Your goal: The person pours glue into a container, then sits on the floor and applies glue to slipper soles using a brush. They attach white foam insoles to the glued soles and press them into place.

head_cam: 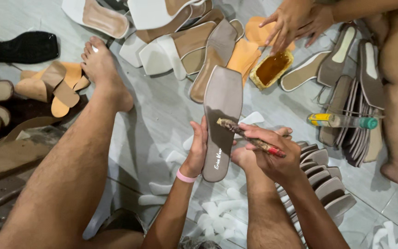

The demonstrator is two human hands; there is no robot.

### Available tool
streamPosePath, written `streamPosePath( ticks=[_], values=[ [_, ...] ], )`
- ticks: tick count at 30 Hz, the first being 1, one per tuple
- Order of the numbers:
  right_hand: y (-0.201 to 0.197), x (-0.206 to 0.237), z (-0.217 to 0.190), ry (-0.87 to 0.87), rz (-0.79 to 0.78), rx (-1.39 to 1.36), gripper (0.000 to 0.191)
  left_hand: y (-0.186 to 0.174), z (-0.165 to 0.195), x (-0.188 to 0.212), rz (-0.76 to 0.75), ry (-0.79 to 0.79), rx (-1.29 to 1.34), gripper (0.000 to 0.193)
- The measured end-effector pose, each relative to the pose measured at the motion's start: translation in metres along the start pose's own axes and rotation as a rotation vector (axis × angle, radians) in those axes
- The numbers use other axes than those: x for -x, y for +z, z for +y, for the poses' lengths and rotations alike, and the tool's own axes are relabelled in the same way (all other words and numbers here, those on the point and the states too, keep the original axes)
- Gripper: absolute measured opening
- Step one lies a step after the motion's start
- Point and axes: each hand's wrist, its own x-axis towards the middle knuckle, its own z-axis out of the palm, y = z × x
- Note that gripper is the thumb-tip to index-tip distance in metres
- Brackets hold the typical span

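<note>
— Nearest the lens sat the person's bare thigh [65, 184], and just past it the left hand [198, 147] was clamped on the left edge of a taupe sandal insole [221, 121]. How would that insole have handled?

— Light and thin, I'd judge, stiff enough to stand upright yet bendable; the edges looked the safest place to pinch, since the face was being coated. It stood at the centre, toe toward twelve o'clock, above the grey tiled floor [162, 110].

— And the right hand?

— Closed round a glue-crusted brush [249, 137], bristles touching the insole's smooth matte face.

— Around them?

— An amber glue tub [272, 68] at one o'clock, with another person's hands [293, 20] over it. Stacked soles [325, 184] lay at four o'clock, a capped bottle [342, 121] at three, white paper scraps [217, 214] at six.
</note>
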Motion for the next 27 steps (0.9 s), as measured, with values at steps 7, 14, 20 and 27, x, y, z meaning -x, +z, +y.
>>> streamPosePath(
  ticks=[7,14,20,27],
  values=[
    [0.006,-0.002,-0.005,-0.102,-0.071,0.040,0.035,0.003,0.005,0.003,-0.022,0.038,-0.022,0.087],
    [0.009,0.017,-0.017,-0.098,-0.141,-0.021,0.033,0.003,0.013,0.002,-0.002,0.073,-0.080,0.082],
    [0.008,0.041,-0.016,-0.045,-0.269,-0.155,0.029,0.002,0.017,0.000,0.070,0.032,-0.085,0.078],
    [0.006,0.046,-0.017,-0.003,-0.291,-0.138,0.030,0.002,0.014,-0.003,0.023,-0.003,0.025,0.076]
  ],
)
